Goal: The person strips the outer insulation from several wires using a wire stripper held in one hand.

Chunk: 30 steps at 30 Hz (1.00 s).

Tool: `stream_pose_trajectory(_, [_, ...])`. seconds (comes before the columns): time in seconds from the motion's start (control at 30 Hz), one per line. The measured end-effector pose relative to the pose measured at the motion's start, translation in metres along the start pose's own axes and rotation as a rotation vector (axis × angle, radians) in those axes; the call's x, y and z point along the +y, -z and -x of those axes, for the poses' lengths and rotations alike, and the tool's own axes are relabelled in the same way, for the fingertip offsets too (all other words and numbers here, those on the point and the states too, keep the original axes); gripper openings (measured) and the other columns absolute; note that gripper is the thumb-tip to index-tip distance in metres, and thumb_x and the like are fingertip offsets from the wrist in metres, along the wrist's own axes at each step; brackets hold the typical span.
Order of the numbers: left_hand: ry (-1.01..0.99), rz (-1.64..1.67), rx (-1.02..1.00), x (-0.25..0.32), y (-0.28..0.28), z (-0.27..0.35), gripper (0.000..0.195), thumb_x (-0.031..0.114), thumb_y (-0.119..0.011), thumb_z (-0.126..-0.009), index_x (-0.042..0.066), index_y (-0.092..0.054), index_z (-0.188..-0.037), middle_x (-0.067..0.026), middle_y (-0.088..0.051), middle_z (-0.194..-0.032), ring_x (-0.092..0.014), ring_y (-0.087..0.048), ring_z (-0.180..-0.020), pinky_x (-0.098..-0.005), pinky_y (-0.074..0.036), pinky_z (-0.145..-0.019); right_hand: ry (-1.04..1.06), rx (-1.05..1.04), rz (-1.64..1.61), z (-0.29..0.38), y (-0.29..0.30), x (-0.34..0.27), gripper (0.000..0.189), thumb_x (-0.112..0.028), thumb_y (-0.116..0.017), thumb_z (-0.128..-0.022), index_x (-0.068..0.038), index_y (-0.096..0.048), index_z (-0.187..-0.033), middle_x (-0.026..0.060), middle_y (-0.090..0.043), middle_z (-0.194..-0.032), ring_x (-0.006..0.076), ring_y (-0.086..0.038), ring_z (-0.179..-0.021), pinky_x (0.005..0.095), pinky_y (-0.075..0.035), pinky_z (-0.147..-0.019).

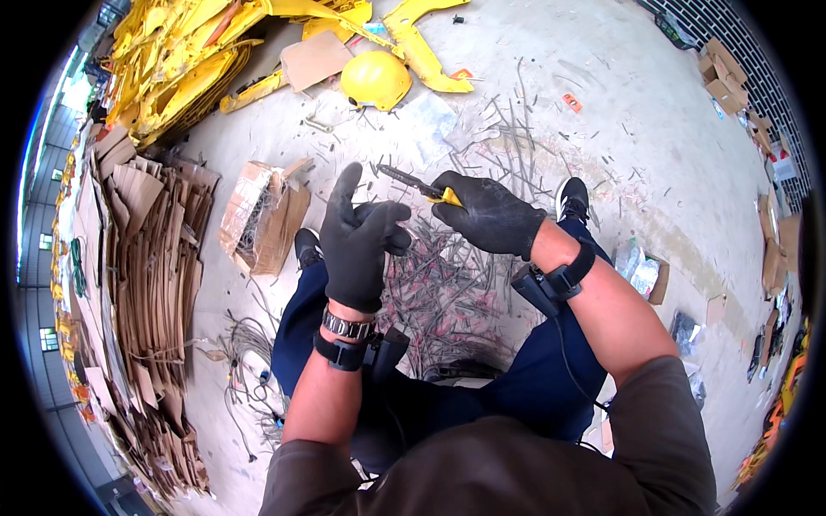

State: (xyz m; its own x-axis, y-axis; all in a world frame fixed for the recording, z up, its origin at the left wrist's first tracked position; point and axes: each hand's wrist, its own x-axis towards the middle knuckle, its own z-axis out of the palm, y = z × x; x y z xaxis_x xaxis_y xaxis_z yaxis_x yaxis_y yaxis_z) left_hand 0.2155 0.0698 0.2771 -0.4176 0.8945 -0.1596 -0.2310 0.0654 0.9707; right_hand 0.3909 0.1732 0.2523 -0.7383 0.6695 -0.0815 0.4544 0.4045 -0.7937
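My right hand [490, 213], in a black work glove, grips a knife-like cutting tool [413, 180] with a yellow-edged handle. Its dark, narrow front part points up and left, over the floor. Close by on the left, my left hand [361, 245] wears a matching glove. Its index finger points away from me while the other fingers curl loosely, and I see nothing held in it. Beneath both hands, between my legs, lies a heap of grey and reddish cable scraps [445, 290]. Straighter cable pieces [519, 135] are scattered beyond the right hand.
A torn cardboard box [277, 219] with wire-like scraps stands left of my feet. Flattened cardboard [155, 258] is stacked farther left, near coiled cables [248, 348]. Ahead are a yellow helmet [376, 80] and piled yellow panels [187, 58]. A small box with plastic bottles [639, 271] sits right.
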Motion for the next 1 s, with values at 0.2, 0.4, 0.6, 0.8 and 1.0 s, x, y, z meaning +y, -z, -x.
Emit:
stream_pose_trajectory(0.2, [0.099, -0.197, -0.075, 0.001, 0.0, 0.006, 0.026, 0.022, -0.065, -0.096, -0.003, -0.07, -0.098, -0.0012, -0.06, -0.064, -0.007, -0.052, -0.052, -0.0226, -0.039, -0.047, -0.009, 0.028, 0.071, -0.005, 0.002, 0.003, 0.036, -0.036, -0.059, -0.095, -0.004, -0.06, -0.111, 0.0253, -0.067, -0.094, 0.0434, -0.065, -0.092, 0.0487, -0.049, -0.082])
stream_pose_trajectory(0.4, [-0.231, -0.367, -0.108, -0.002, -0.004, 0.015, 0.02, 0.014, -0.064, -0.092, -0.002, -0.071, -0.084, 0.001, -0.059, -0.061, -0.005, -0.047, -0.05, -0.023, -0.035, -0.047, -0.107, -0.074, -0.169, -0.014, 0.02, 0.011, 0.037, -0.039, -0.065, -0.094, -0.002, -0.063, -0.1, 0.0101, -0.068, -0.08, 0.0175, -0.064, -0.067, 0.0343, -0.051, -0.062])
stream_pose_trajectory(0.6, [-0.066, -0.302, -0.17, 0.017, -0.009, 0.034, 0.017, 0.009, -0.061, -0.092, -0.003, -0.072, -0.089, -0.0008, -0.06, -0.061, -0.006, -0.05, -0.051, -0.0229, -0.037, -0.048, -0.343, 0.446, -0.832, -0.013, 0.077, 0.084, 0.037, -0.036, -0.067, -0.095, -0.001, -0.061, -0.107, 0.0104, -0.068, -0.084, 0.0178, -0.067, -0.069, 0.0319, -0.058, -0.062])
stream_pose_trajectory(0.8, [0.055, -0.152, -0.075, 0.008, 0.005, 0.007, 0.025, 0.015, -0.06, -0.096, -0.003, -0.069, -0.111, -0.0003, -0.058, -0.062, -0.007, -0.051, -0.052, -0.0224, -0.038, -0.05, -0.229, 0.026, -0.299, -0.004, 0.053, 0.078, 0.039, -0.032, -0.066, -0.092, -0.001, -0.065, -0.115, 0.0092, -0.071, -0.095, 0.0161, -0.064, -0.085, 0.0314, -0.051, -0.08])
stream_pose_trajectory(1.0, [0.054, -0.126, -0.022, 0.001, 0.012, 0.001, 0.023, 0.016, -0.062, -0.097, -0.002, -0.069, -0.108, -0.0028, -0.064, -0.074, -0.008, -0.054, -0.055, -0.0223, -0.039, -0.049, -0.002, -0.213, -0.109, -0.001, 0.027, 0.02, 0.048, -0.038, -0.063, -0.092, -0.003, -0.062, -0.125, 0.0183, -0.069, -0.103, 0.0262, -0.064, -0.091, 0.0361, -0.049, -0.085])
